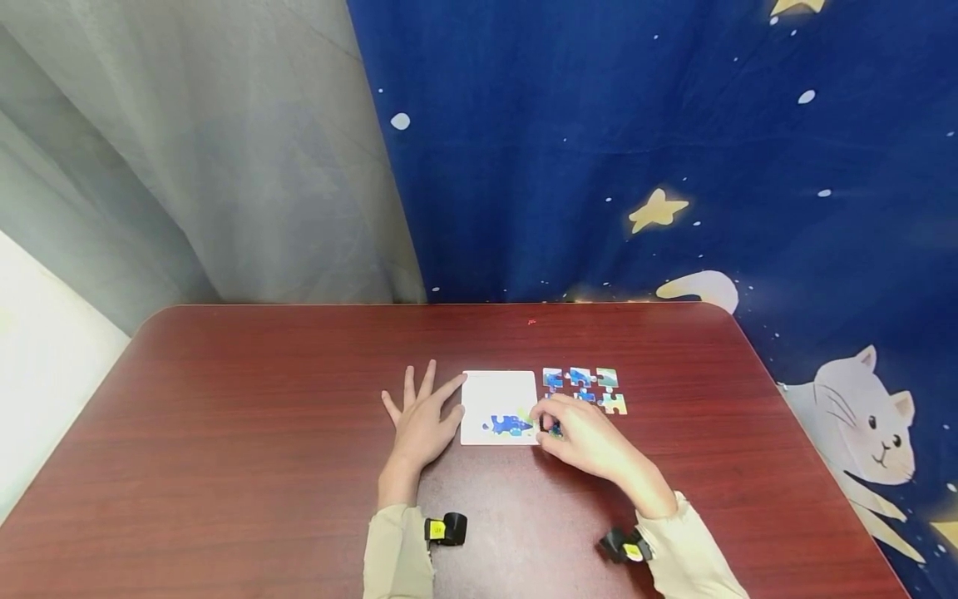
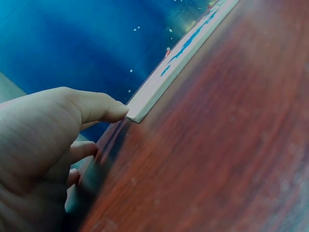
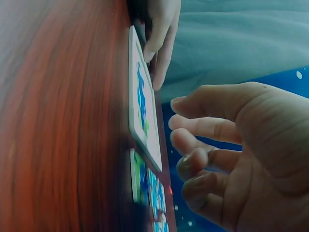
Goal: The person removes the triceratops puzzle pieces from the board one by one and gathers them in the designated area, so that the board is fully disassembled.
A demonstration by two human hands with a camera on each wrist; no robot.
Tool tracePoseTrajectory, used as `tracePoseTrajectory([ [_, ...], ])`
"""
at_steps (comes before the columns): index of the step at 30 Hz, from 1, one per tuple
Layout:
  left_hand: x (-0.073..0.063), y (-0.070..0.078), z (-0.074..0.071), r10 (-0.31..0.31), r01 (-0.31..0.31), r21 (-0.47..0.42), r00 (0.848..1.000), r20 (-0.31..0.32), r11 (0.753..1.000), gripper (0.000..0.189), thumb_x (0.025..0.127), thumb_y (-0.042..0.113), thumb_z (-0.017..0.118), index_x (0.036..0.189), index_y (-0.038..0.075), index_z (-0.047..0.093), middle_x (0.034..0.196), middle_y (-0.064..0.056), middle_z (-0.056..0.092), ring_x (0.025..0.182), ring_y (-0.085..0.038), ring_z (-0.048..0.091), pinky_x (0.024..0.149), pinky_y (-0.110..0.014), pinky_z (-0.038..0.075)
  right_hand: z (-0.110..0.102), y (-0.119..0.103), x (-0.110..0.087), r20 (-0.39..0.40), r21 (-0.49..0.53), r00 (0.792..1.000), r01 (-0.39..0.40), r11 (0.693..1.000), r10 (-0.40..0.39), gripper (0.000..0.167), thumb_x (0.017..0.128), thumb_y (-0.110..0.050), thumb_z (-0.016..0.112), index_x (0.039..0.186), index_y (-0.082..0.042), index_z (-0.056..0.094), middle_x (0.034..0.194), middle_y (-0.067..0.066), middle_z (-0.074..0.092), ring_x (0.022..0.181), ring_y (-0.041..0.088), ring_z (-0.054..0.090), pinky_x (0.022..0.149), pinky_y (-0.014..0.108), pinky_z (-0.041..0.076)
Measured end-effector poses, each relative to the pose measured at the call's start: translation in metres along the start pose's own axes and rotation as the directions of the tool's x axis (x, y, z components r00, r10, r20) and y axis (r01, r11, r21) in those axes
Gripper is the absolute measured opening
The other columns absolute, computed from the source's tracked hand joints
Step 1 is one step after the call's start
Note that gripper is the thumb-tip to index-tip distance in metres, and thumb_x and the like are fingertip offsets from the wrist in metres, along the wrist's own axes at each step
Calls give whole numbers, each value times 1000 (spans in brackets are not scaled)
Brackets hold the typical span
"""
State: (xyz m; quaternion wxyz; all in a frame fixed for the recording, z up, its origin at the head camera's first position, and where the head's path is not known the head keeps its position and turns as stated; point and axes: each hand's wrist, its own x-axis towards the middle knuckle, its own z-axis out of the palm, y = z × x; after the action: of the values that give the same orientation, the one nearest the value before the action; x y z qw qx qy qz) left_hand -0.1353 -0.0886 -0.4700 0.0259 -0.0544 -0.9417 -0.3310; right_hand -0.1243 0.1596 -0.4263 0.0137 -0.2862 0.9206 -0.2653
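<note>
A white puzzle board [image 1: 497, 393] lies flat on the table, with joined blue and green pieces [image 1: 509, 425] in its lower part. My left hand [image 1: 422, 428] rests at the board's left edge with its fingers spread; the thumb [image 2: 108, 107] touches the board's corner in the left wrist view. Over the right edge hovers my right hand [image 1: 587, 437], partly hiding the pieces beneath it. In the right wrist view its fingers [image 3: 190, 164] are loosely bent, and nothing shows between them and the thumb. Several loose jigsaw pieces [image 1: 580, 378] lie right of the board.
The brown wooden table [image 1: 262, 433] spreads around the board. A tiny red bit [image 1: 532, 322] lies near its far edge. Behind hang a grey curtain [image 1: 224, 166] and a blue starry curtain [image 1: 524, 166]. Black straps [image 1: 454, 529] with yellow labels sit at both wrists.
</note>
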Motion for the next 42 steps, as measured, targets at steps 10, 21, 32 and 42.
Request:
tracePoseTrajectory([
  [10,1,0,1,7,-7,6,1000,-10,1000,46,86,25,56,132,29,55,151,-11,22,139,-36,-1,96,-66,-15,18,-11,20,33,-64,999,-40,997,42,23,80,-14,68,103,-10,65,75,-8,50,66,8,45,60,25,39],
  [21,0,-1,1,5,-5,4,1000,-5,1000,46,86,24,56,132,29,55,152,-11,21,139,-36,-2,96,-66,-16,27,-10,21,50,-64,998,-29,998,32,22,81,-10,68,103,-11,61,72,-9,43,64,9,43,57,24,37],
  [32,0,-1,0,15,-15,-1,1000,-25,1000,46,84,23,57,131,27,56,151,-13,23,139,-37,0,95,-68,-14,27,-9,25,58,-34,998,14,999,-12,21,82,-4,66,100,-7,58,72,-6,46,64,10,45,59,26,40],
  [42,0,-1,0,17,-17,-1,1000,-18,1000,46,85,22,57,131,27,55,151,-13,23,139,-38,0,95,-68,-14,25,-10,25,71,-15,997,17,1000,-16,21,82,-2,65,101,-7,57,73,-3,47,64,11,44,59,26,39],
])
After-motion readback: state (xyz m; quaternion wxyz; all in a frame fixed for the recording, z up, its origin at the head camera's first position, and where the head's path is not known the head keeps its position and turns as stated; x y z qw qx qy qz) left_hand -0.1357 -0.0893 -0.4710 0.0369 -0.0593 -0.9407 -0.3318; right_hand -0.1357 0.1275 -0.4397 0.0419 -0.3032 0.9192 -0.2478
